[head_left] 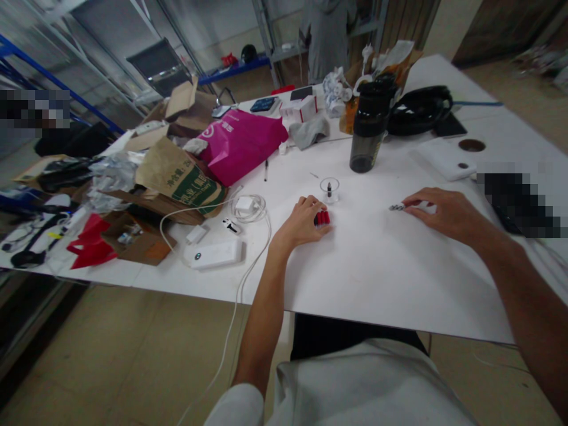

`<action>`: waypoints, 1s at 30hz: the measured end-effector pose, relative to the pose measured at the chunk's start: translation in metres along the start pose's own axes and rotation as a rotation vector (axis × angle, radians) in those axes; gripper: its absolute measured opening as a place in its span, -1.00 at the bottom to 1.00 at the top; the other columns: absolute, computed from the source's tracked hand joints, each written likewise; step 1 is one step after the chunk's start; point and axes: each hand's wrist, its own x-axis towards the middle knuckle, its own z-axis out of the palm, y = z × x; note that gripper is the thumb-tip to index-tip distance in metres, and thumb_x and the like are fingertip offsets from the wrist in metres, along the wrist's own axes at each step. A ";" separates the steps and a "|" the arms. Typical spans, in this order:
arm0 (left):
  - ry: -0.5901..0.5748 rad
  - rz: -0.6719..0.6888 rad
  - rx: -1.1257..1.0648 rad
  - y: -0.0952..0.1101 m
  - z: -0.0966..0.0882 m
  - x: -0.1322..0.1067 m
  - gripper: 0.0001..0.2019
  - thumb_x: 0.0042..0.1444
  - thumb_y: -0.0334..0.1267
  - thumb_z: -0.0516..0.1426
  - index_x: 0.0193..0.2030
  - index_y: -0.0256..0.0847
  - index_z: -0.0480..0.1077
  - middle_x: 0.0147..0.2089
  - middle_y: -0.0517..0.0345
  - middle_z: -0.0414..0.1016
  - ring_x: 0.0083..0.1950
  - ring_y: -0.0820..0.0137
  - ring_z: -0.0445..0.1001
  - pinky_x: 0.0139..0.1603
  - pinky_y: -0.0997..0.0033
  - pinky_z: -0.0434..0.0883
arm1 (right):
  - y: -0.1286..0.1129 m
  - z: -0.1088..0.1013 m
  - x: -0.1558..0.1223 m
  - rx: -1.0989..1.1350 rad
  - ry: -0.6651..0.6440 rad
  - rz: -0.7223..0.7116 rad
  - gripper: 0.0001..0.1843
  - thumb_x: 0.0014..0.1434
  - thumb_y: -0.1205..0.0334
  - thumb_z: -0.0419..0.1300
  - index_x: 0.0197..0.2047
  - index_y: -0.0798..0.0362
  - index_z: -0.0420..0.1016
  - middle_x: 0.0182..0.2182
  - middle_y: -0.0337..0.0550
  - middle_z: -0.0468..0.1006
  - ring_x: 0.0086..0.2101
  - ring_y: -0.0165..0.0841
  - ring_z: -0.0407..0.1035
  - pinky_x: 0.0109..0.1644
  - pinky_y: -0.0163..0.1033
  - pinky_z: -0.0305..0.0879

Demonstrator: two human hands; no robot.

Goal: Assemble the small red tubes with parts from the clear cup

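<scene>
My left hand (305,222) rests on the white table with its fingers curled around a small red and black ribbed object (322,218). The underside of that object is hidden by my fingers and palm. Just beyond it stands a clear round cup (329,190) with a small dark upright piece inside. On the right, thumb and fingers of my right hand (437,212) pinch a short silvery, twisted-looking metal piece (396,207), held low over the tabletop; its exact kind is too small to tell.
A dark drinking bottle (366,127) stands behind the cup. To the left lie a coiled white cable (266,216), a white power bank (216,254), a magenta bag (246,145) and cardboard boxes (139,242). A white plate with holes (446,158) lies right. A person in grey (329,38) stands behind.
</scene>
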 end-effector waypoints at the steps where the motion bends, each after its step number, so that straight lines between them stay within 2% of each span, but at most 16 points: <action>1: 0.000 0.000 -0.001 0.000 0.000 0.000 -0.55 0.32 -0.02 0.43 0.25 -0.13 0.56 0.28 -0.17 0.55 0.35 -0.11 0.45 0.54 -0.26 0.46 | 0.000 0.000 0.000 0.000 -0.001 0.002 -0.67 0.43 -0.07 0.19 0.00 -0.17 0.74 0.04 0.09 0.82 0.05 0.22 0.70 0.16 0.35 0.57; 4: 0.001 0.004 -0.002 0.000 -0.001 0.000 -0.54 0.32 -0.02 0.44 0.25 -0.13 0.56 0.28 -0.16 0.54 0.35 -0.12 0.46 0.55 -0.26 0.46 | 0.001 0.000 0.001 0.009 -0.001 0.004 -0.66 0.42 -0.08 0.20 -0.01 -0.13 0.74 0.03 0.09 0.83 0.05 0.20 0.70 0.19 0.33 0.56; 15: 0.006 0.001 -0.016 0.000 0.000 0.000 -0.57 0.32 -0.05 0.43 0.24 -0.11 0.57 0.28 -0.16 0.54 0.36 -0.11 0.46 0.54 -0.27 0.46 | 0.001 0.000 0.000 0.009 0.001 -0.003 -0.68 0.44 -0.12 0.19 -0.01 -0.22 0.74 0.01 0.03 0.83 0.02 0.21 0.70 0.19 0.35 0.57; 21: 0.009 0.005 -0.018 0.000 -0.001 0.000 -0.55 0.32 -0.05 0.44 0.25 -0.12 0.56 0.28 -0.16 0.54 0.36 -0.12 0.46 0.55 -0.26 0.46 | -0.002 -0.002 0.001 0.031 0.004 -0.002 -0.67 0.42 -0.10 0.21 -0.03 -0.18 0.76 0.00 0.08 0.82 0.02 0.23 0.70 0.20 0.38 0.57; 26: 0.077 0.041 -0.084 -0.001 -0.006 -0.002 -0.60 0.33 -0.03 0.45 0.18 -0.11 0.56 0.25 -0.14 0.56 0.34 -0.05 0.50 0.56 -0.20 0.44 | -0.014 -0.016 -0.001 0.123 0.070 0.049 -0.63 0.38 -0.15 0.31 -0.02 -0.09 0.77 -0.02 0.07 0.83 -0.13 0.02 0.68 0.02 0.13 0.62; 28: 0.145 0.064 -0.144 0.000 -0.011 -0.003 -0.68 0.38 -0.02 0.42 0.10 -0.10 0.55 0.20 -0.11 0.60 0.30 -0.01 0.52 0.51 -0.15 0.47 | -0.020 -0.022 -0.001 0.172 0.145 0.077 -0.64 0.36 -0.14 0.36 -0.01 -0.05 0.76 -0.03 0.07 0.84 -0.17 -0.06 0.67 0.00 0.06 0.62; 30: 0.234 0.073 -0.227 0.001 -0.017 -0.004 -0.73 0.43 0.01 0.38 0.03 -0.09 0.52 0.12 -0.06 0.62 0.20 0.07 0.55 0.39 -0.06 0.52 | -0.025 -0.027 0.000 0.211 0.276 0.122 -0.67 0.34 -0.13 0.41 -0.06 -0.04 0.71 -0.05 0.06 0.83 -0.20 -0.09 0.67 0.01 0.04 0.64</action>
